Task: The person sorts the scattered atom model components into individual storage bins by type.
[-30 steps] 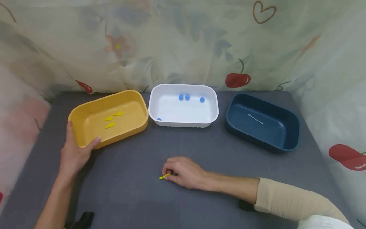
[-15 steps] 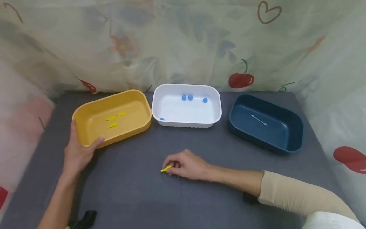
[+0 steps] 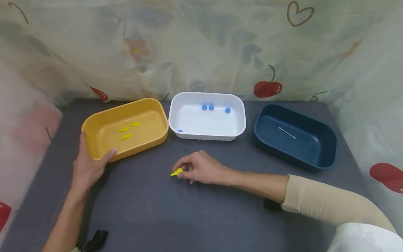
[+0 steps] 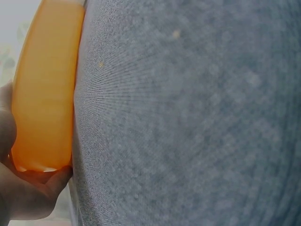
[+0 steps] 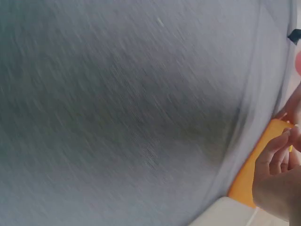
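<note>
My left hand (image 3: pixel 88 169) holds the near left corner of a yellow tray (image 3: pixel 143 148), its thumb along the front wall and its fingers along the left end. In the left wrist view the hand (image 4: pixel 28 190) wraps round the end of the tray (image 4: pixel 47 89). Several small yellow teardrop-shaped pieces lie in the tray, one of them a yellow piece (image 3: pixel 126 137) nearest the front. Over the middle of the table, my right hand (image 3: pixel 204 168) pinches a similar yellow teardrop-shaped piece (image 3: pixel 177 172) between thumb and fingers. The right wrist view mostly hides that piece behind the hand (image 5: pixel 277 183).
A white tray (image 3: pixel 201 137) with several blue balls (image 3: pixel 227 110) stands beside the yellow one, at the back middle. To the right is a dark blue tray (image 3: pixel 296 159) holding a thin pale rod (image 3: pixel 287 132). The grey table (image 3: pixel 151 213) ends at patterned curtains (image 3: pixel 195 45).
My right hand has moved forward and slightly left, carrying the pinched yellow piece up toward the trays. The left hand keeps its hold on the yellow tray. The head view has shifted slightly.
</note>
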`<action>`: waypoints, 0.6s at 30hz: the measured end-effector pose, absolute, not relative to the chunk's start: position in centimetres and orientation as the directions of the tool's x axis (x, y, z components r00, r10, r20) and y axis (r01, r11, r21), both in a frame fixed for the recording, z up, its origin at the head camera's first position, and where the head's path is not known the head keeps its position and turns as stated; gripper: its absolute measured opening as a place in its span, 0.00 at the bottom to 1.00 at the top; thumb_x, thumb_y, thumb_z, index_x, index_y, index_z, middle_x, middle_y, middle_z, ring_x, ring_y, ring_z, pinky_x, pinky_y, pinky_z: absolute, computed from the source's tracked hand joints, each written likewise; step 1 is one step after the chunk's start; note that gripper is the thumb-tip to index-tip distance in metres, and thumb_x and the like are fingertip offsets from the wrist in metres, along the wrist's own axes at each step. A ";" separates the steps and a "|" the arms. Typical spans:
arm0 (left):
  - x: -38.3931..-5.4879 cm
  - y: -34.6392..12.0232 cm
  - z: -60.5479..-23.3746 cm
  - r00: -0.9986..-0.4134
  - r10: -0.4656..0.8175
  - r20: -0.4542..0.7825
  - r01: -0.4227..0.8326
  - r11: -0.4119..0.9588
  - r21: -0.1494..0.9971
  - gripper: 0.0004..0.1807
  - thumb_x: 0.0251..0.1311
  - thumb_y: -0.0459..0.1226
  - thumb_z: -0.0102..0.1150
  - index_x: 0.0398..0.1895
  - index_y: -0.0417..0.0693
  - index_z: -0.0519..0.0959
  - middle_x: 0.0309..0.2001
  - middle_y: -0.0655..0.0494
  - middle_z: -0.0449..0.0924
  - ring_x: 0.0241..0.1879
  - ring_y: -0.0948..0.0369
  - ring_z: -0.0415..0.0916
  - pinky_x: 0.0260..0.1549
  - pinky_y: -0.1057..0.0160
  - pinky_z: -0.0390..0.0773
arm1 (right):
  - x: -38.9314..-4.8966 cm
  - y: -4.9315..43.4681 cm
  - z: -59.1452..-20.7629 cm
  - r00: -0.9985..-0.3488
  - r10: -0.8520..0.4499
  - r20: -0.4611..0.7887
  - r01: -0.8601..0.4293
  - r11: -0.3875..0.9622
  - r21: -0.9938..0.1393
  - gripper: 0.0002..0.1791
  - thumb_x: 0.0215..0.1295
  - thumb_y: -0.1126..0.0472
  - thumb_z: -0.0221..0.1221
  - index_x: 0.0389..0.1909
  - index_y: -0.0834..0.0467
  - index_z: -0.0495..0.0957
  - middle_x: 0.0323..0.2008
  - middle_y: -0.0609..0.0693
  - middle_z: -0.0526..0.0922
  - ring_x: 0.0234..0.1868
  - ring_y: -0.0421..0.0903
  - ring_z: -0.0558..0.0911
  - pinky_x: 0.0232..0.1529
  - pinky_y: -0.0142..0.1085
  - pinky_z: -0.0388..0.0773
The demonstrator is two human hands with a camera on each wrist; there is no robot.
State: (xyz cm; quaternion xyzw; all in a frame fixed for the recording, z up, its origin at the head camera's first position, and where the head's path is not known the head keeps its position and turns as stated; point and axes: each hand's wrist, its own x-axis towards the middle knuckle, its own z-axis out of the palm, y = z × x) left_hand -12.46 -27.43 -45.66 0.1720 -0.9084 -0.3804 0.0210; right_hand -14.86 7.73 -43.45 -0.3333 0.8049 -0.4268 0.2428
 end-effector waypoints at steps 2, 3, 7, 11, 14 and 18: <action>-12.4 -27.4 -45.7 -0.940 -0.330 -0.090 -0.296 0.652 0.698 0.61 0.60 0.54 0.66 0.80 0.59 0.28 0.76 0.33 0.44 0.70 0.31 0.50 0.67 0.35 0.50 | -15.2 7.4 -42.8 -0.656 -0.747 -0.107 -0.333 0.414 -0.847 0.11 0.63 0.61 0.68 0.46 0.51 0.85 0.29 0.43 0.86 0.18 0.42 0.79 0.21 0.31 0.72; -12.4 -27.4 -45.7 -0.940 -0.330 -0.090 -0.295 0.652 0.698 0.61 0.60 0.54 0.66 0.80 0.59 0.28 0.76 0.32 0.44 0.70 0.31 0.51 0.67 0.35 0.50 | -15.4 7.3 -42.5 -0.655 -0.748 -0.106 -0.335 0.414 -0.847 0.11 0.63 0.61 0.68 0.46 0.51 0.85 0.29 0.43 0.86 0.18 0.42 0.79 0.22 0.32 0.73; -12.4 -27.4 -45.7 -0.941 -0.329 -0.083 -0.291 0.656 0.696 0.61 0.60 0.53 0.66 0.80 0.58 0.28 0.76 0.32 0.45 0.69 0.30 0.52 0.66 0.34 0.51 | -16.1 6.5 -41.5 -0.651 -0.752 -0.103 -0.343 0.413 -0.844 0.10 0.63 0.60 0.68 0.45 0.50 0.84 0.30 0.43 0.86 0.20 0.43 0.79 0.23 0.33 0.75; -12.4 -27.5 -45.6 -0.943 -0.326 -0.074 -0.283 0.661 0.696 0.61 0.60 0.52 0.67 0.80 0.58 0.29 0.76 0.32 0.45 0.68 0.30 0.52 0.66 0.34 0.52 | -17.0 5.7 -40.8 -0.639 -0.764 -0.086 -0.365 0.399 -0.841 0.09 0.63 0.59 0.68 0.44 0.51 0.85 0.31 0.44 0.86 0.21 0.46 0.80 0.23 0.33 0.75; -12.5 -27.5 -45.7 -0.942 -0.327 -0.075 -0.285 0.659 0.696 0.61 0.60 0.53 0.66 0.80 0.59 0.29 0.76 0.32 0.45 0.68 0.29 0.52 0.66 0.34 0.52 | -17.6 5.0 -40.3 -0.629 -0.775 -0.060 -0.398 0.387 -0.832 0.10 0.63 0.58 0.68 0.46 0.52 0.86 0.30 0.44 0.86 0.22 0.45 0.80 0.24 0.33 0.74; -12.5 -27.6 -45.7 -0.940 -0.330 -0.082 -0.291 0.657 0.696 0.61 0.60 0.54 0.66 0.80 0.59 0.28 0.76 0.32 0.45 0.69 0.30 0.52 0.66 0.34 0.52 | -18.4 4.0 -39.6 -0.634 -0.772 -0.031 -0.443 0.396 -0.804 0.12 0.63 0.58 0.68 0.47 0.52 0.86 0.30 0.41 0.85 0.22 0.44 0.81 0.24 0.32 0.75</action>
